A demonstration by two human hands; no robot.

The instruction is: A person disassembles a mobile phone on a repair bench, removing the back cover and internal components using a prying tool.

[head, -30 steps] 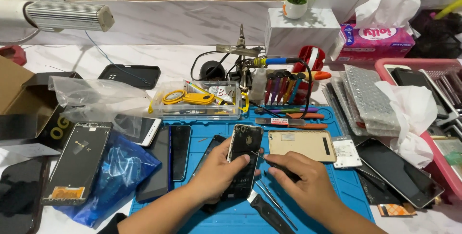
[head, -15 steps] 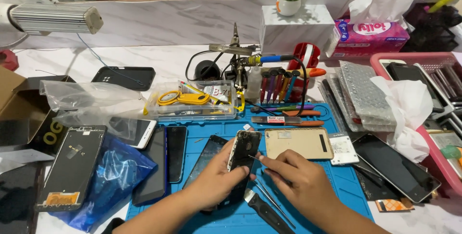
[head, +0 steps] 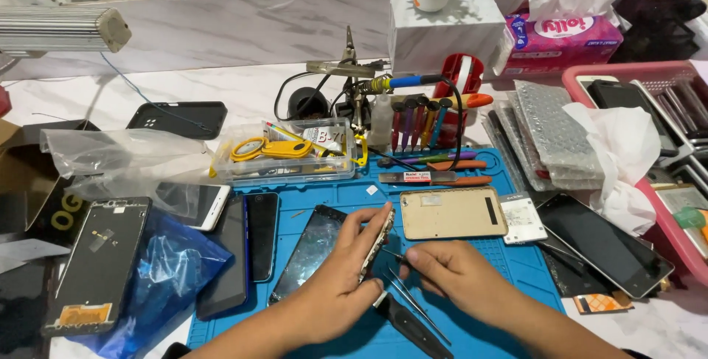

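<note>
My left-hand fingers [head: 361, 235] are wrapped around a slim phone frame [head: 377, 244], thumb on one face and fingertips along the other, so it stands on edge and tilted, showing me its thin metallic rim. My left hand [head: 335, 285] rests low over the blue mat [head: 354, 197]. The right hand [head: 457, 278] sits just beside it, its fingers pinched shut on a thin dark tool [head: 391, 254] whose tip meets the frame's edge. Fine steel tweezers [head: 417, 307] lie on the mat under both hands.

Beneath the frame I see a glossy cracked display panel [head: 306, 252], flat on the rubbery mat. Just right of the frame lies a matte gold back cover [head: 451, 213], rectangular with rounded corners, and beside that a small white board [head: 522, 220]. A dark, smooth phone [head: 605, 244] lies further right on the surface. To the left are two black glass phones [head: 247, 248], a crinkled blue plastic bag [head: 166, 278] and a bare black frame [head: 99, 263]. Behind the mat stands a clear plastic box [head: 284, 156] and a row of screwdrivers [head: 417, 123].
</note>
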